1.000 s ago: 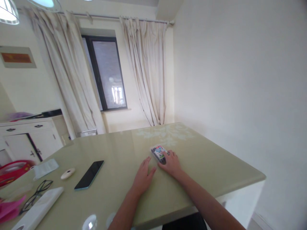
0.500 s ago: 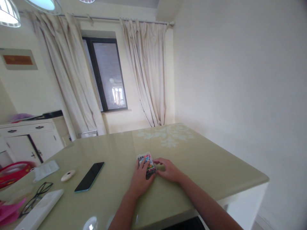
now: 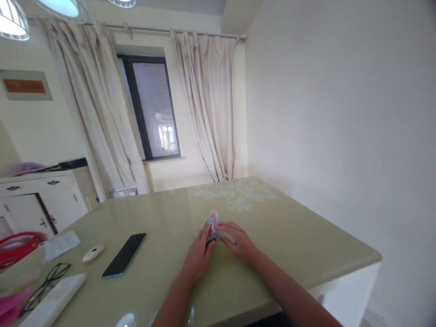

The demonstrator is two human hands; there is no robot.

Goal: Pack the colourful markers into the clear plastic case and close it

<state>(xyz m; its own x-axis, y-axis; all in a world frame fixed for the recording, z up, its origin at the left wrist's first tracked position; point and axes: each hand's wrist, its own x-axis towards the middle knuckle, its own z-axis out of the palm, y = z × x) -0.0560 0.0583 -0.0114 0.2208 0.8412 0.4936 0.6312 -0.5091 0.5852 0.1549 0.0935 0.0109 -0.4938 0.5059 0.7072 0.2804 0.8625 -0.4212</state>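
A small clear plastic case (image 3: 214, 222) with a colourful picture front and pink and dark contents stands tilted on its edge on the table (image 3: 163, 254). What exactly is inside is too small to tell. My left hand (image 3: 198, 254) is closed around its left side, fingers over the front and thumb at the near end. At the right side of the case is my right hand (image 3: 241, 241), its index finger and thumb curved with a gap between them. The fingertips are at or very near the case's edge.
To the left lie a black phone (image 3: 125, 255), a cream oval object (image 3: 93, 253), a pale folded cloth or mask (image 3: 61, 246), eyeglasses (image 3: 46, 286) and a long white object (image 3: 54, 302). A pink item (image 3: 12, 304) and a red basket-like thing (image 3: 20, 250) are at the far left.
The case has turned from lying nearly flat, picture up, to standing on its edge. My left hand turned with it, and the right fingers stay at its side.
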